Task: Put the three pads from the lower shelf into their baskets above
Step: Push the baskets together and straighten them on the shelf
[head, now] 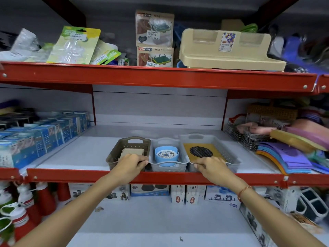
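Three baskets stand side by side at the front of the middle shelf. The brown basket (130,143) on the left holds a beige pad (132,152). In the small grey basket (169,164) in the middle lies a blue pad (166,155) with a patterned white top. The wider grey basket (213,139) on the right holds a yellow pad (201,151) with a black mesh circle. My left hand (130,166) grips the front rim of the brown basket. My right hand (211,168) grips the front rim of the wide grey basket.
Blue boxes (41,138) fill the shelf's left side, and coloured mats (286,157) and a wire basket (245,138) its right. The red shelf edge (160,177) runs just below the baskets. Red bottles (23,211) and boxes (178,194) stand on the lower shelf.
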Demonstrator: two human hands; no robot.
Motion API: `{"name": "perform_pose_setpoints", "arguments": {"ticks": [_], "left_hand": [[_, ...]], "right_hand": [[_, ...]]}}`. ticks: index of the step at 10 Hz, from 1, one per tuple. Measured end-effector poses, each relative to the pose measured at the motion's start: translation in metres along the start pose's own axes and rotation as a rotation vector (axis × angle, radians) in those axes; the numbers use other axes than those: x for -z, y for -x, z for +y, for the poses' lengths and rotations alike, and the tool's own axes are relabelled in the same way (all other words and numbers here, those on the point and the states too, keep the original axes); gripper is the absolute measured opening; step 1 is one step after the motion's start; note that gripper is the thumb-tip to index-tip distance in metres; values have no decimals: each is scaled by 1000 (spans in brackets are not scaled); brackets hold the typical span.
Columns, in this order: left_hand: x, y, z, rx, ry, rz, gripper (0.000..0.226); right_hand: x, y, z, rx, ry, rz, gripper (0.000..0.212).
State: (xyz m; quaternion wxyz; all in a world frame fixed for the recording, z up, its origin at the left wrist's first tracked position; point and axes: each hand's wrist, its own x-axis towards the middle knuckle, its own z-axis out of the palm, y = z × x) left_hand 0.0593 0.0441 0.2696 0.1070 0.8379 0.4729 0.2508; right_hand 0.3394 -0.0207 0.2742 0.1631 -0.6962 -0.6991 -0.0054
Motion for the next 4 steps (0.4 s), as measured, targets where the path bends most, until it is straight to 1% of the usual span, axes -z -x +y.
{"name": "perform_pose_setpoints", "arguments": {"ticks": [1, 2, 3, 4], "left_hand": [[0, 1, 3, 11, -27, -10, 27], [5, 6, 11, 24, -71, -35, 30], [5, 9, 20, 15, -114, -22, 31], [13, 10, 43, -73, -110, 143, 30]], "right_hand": [[0, 6, -3, -4, 6, 10, 32], [5, 10, -7, -6, 42, -18, 30], [14, 12, -16, 12, 1, -27, 34], [31, 12, -34, 66, -19, 213, 33]]}}
